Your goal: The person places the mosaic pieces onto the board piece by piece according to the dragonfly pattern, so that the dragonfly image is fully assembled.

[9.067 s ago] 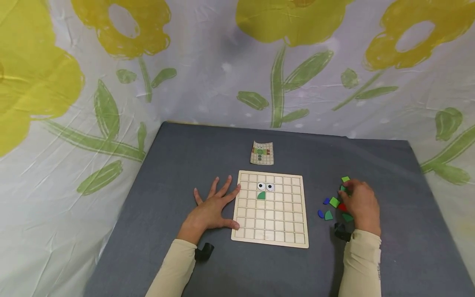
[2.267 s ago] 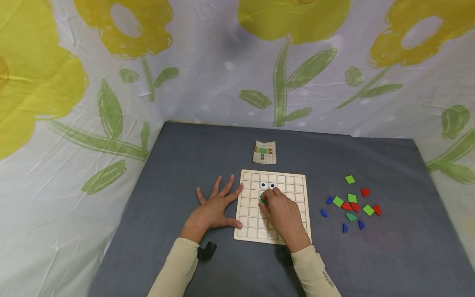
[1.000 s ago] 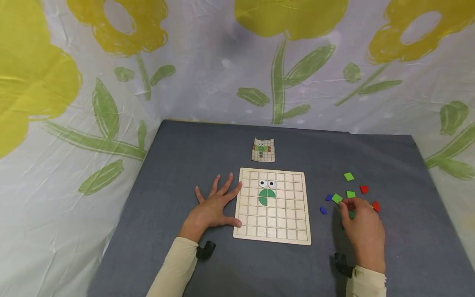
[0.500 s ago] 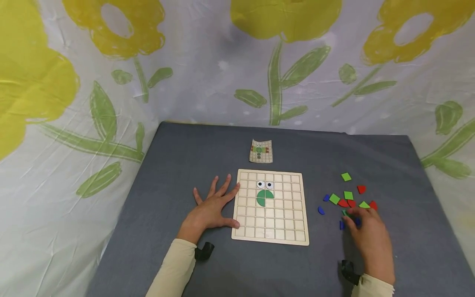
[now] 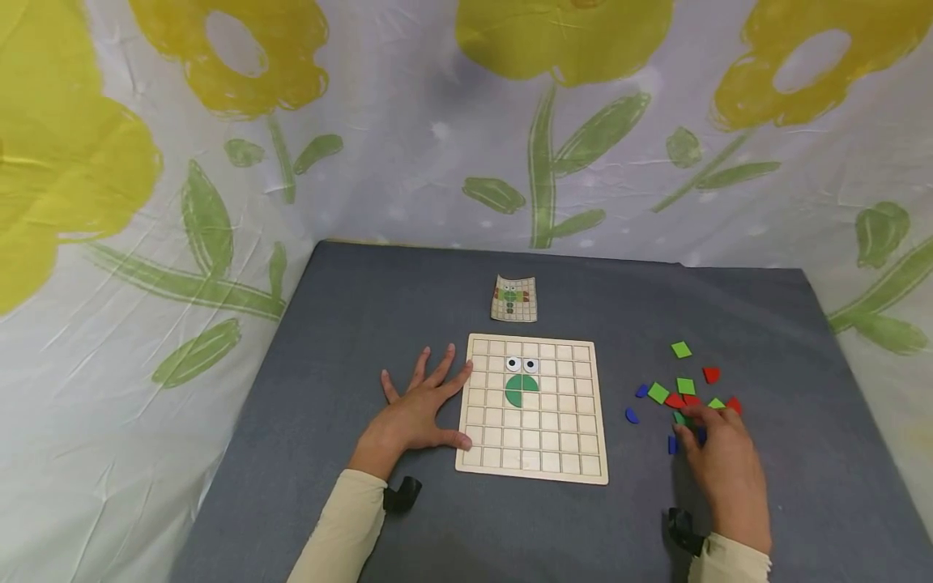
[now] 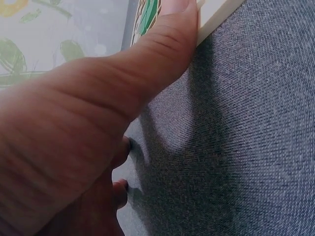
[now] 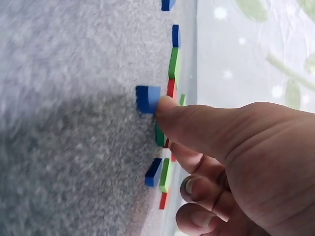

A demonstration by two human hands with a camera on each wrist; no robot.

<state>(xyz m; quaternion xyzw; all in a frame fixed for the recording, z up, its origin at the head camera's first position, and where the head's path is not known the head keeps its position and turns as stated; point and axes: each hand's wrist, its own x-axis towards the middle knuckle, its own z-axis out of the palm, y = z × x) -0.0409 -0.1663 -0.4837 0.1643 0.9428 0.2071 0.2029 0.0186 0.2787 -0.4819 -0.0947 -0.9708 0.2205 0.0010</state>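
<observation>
Left hand [image 5: 417, 414] at the grid board [image 5: 551, 441], right hand [image 5: 729, 471] among loose pieces [image 5: 685, 386].
Left of centre, spread fingers [image 5: 440, 372] touch the board's edge; three green quarters [image 5: 514, 385] sit mid-frame; at right, thumb and forefinger flank a dark green piece [image 5: 679, 419] on the bench [image 5: 379, 300]; whether they pinch it cannot be told.

Free lane between gridded board [image 5: 540, 442] and obstructing scattered tiles [image 5: 659, 393].

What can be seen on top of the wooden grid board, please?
Two white eye pieces and, just below them, three green quarter-circle pieces lie on the board. The left hand touches its left edge. Whatever is beneath the pieces or the board is covered.
</observation>
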